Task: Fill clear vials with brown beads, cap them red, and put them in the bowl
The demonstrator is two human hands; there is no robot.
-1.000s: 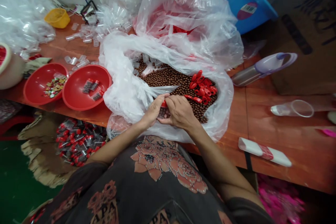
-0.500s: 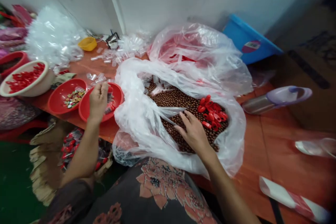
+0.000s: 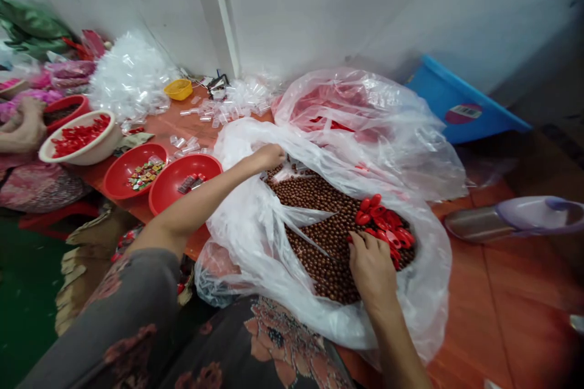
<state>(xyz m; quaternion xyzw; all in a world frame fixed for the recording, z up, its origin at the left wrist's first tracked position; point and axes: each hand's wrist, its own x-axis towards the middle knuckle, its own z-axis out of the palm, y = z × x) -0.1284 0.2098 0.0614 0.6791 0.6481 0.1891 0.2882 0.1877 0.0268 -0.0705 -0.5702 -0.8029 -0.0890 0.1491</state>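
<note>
The left hand [image 3: 269,158] has moved off the red bowl [image 3: 171,194] to the far edge of the bag, its fingers curled; whether it grips anything cannot be told. The right hand [image 3: 371,270] has shifted onto the red plastic pieces [image 3: 383,225], its hold unclear. They lie on brown beads [image 3: 314,225], inside a clear plastic bag [image 3: 237,158] on the orange table [image 3: 474,316].

I'm live on the head camera, looking forward and down, close over the bench [image 3: 493,316], left hand [image 3: 269,157] and right hand [image 3: 371,267].
</note>
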